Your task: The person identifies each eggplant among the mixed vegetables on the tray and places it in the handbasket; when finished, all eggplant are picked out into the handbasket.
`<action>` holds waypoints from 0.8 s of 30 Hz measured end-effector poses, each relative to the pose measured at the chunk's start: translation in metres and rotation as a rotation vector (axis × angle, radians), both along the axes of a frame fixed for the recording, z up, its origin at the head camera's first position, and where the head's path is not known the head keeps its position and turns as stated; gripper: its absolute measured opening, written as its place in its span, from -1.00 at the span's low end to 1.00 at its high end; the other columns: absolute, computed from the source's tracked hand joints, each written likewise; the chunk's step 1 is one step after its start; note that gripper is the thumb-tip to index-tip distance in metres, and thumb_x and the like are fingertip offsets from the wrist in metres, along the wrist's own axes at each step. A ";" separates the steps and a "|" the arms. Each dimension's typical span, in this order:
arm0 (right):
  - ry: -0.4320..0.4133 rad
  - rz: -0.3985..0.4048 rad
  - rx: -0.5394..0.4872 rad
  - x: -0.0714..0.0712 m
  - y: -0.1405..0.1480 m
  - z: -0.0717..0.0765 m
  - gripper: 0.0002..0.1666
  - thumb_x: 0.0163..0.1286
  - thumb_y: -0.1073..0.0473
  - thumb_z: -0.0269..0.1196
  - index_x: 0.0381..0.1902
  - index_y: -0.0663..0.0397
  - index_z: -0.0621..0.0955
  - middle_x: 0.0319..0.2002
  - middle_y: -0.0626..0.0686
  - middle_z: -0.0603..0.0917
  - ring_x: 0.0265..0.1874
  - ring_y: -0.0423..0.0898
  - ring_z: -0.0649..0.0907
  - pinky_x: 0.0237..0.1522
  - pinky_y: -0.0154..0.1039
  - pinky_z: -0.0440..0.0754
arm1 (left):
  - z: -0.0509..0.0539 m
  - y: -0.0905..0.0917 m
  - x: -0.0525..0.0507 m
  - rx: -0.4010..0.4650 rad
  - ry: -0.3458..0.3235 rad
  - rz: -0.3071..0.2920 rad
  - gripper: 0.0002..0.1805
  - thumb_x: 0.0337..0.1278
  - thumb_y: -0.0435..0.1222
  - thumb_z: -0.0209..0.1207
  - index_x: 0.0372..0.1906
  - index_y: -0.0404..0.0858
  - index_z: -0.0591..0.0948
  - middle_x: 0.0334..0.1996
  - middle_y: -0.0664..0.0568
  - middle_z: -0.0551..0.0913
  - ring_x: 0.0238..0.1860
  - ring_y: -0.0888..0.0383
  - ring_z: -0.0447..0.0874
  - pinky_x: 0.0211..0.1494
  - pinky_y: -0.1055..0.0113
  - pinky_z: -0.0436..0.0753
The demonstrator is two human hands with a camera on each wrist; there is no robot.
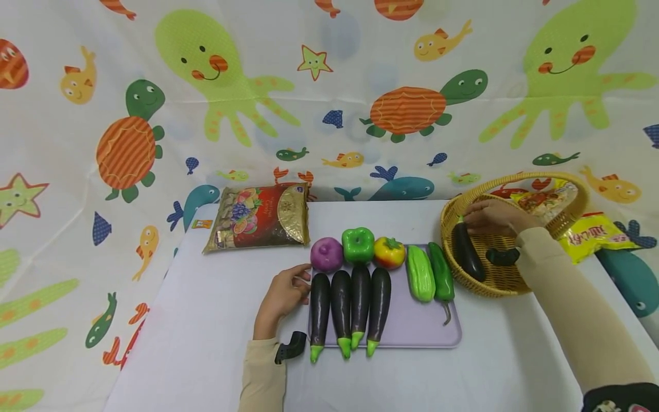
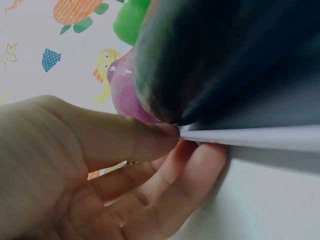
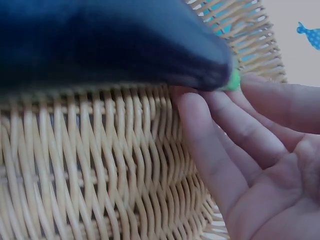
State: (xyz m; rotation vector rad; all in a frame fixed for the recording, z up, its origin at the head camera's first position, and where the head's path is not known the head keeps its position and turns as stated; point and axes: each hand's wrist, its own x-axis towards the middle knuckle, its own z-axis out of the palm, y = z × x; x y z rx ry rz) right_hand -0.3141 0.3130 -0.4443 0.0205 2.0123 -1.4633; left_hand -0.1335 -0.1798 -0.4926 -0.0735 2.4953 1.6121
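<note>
My left hand (image 1: 285, 294) pinches the left rim of the lilac tray (image 1: 407, 332), thumb above and fingers below in the left wrist view. Close beside it, several dark eggplants (image 1: 320, 309) lie side by side on the tray, green ends toward me. Inside the wicker basket (image 1: 494, 283) at the right, my right hand (image 1: 494, 216) holds an eggplant (image 1: 467, 252) by its green-tipped end. The right wrist view has the thumb at the green tip and fingers under the dark end of this eggplant (image 3: 125, 45).
A purple onion (image 1: 326, 254), green pepper (image 1: 357, 245) and yellow-red pepper (image 1: 389, 253) line the tray's back. Two long green vegetables (image 1: 420, 273) lie at its right. A candy bag (image 1: 259, 217) is at the back left; yellow packets (image 1: 597, 233) are beyond the basket.
</note>
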 end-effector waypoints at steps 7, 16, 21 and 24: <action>0.088 0.086 0.041 0.003 0.002 0.004 -0.53 0.54 0.37 0.09 0.31 0.50 0.36 0.12 0.26 0.63 -0.01 -0.06 0.70 0.16 -0.03 0.72 | 0.000 0.001 0.000 -0.001 -0.005 0.000 -0.35 -0.01 -0.73 0.01 0.29 -0.46 0.55 -0.17 -0.18 0.63 -0.45 0.08 0.69 -0.46 0.23 0.79; 0.268 0.272 0.263 0.025 -0.003 0.033 -0.44 0.54 0.38 -0.02 0.42 0.52 0.27 0.41 0.55 0.25 0.38 0.48 0.29 0.35 0.35 0.44 | 0.000 0.000 0.000 -0.006 -0.002 -0.001 -0.36 0.00 -0.72 0.02 0.29 -0.46 0.54 -0.16 -0.18 0.64 -0.45 0.09 0.69 -0.47 0.24 0.78; 0.508 0.392 0.607 0.071 -0.013 0.059 -0.46 0.53 0.26 0.10 0.37 0.45 0.40 0.32 0.53 0.39 0.32 0.53 0.34 0.31 0.48 0.35 | -0.002 0.001 -0.001 0.008 -0.005 -0.004 -0.36 -0.01 -0.73 0.01 0.29 -0.47 0.54 -0.17 -0.18 0.63 -0.45 0.08 0.70 -0.46 0.24 0.79; 0.632 0.411 0.772 0.111 -0.023 0.070 -0.44 0.51 0.22 0.17 0.34 0.47 0.44 0.32 0.60 0.34 0.29 0.60 0.32 0.28 0.55 0.33 | -0.003 0.001 -0.001 0.006 0.008 -0.007 -0.34 -0.04 -0.73 0.00 0.29 -0.48 0.53 -0.18 -0.18 0.64 -0.47 0.08 0.70 -0.45 0.25 0.80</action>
